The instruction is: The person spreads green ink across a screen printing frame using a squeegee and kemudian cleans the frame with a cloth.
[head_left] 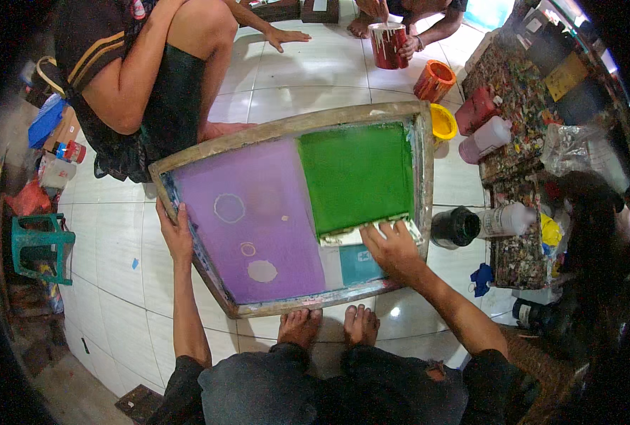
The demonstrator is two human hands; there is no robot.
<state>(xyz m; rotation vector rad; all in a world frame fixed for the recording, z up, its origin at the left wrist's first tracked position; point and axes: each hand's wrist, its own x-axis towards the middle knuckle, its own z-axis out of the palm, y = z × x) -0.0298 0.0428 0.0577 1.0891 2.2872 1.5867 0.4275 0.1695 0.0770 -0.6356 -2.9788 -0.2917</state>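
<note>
Over a white tiled floor [131, 234], near a paint-crusted worktop [503, 67], the left hand [177, 231] grips a wooden-framed screen [287, 129] by its side; the right hand [393, 249] grasps a pale squeegee [342, 236] below green ink [357, 177].

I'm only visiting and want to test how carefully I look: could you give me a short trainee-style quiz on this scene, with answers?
1. Fill in: the white squeegee is in the person's ____ hand.
2. True or false: the person's left hand touches the left side of the screen-printing frame.
3. Pick one: the upper-right screen area is
A) yellow
B) green
C) purple

Key:
1. Right: the fingers of the right hand hold it.
2. True.
3. B, green.
</note>
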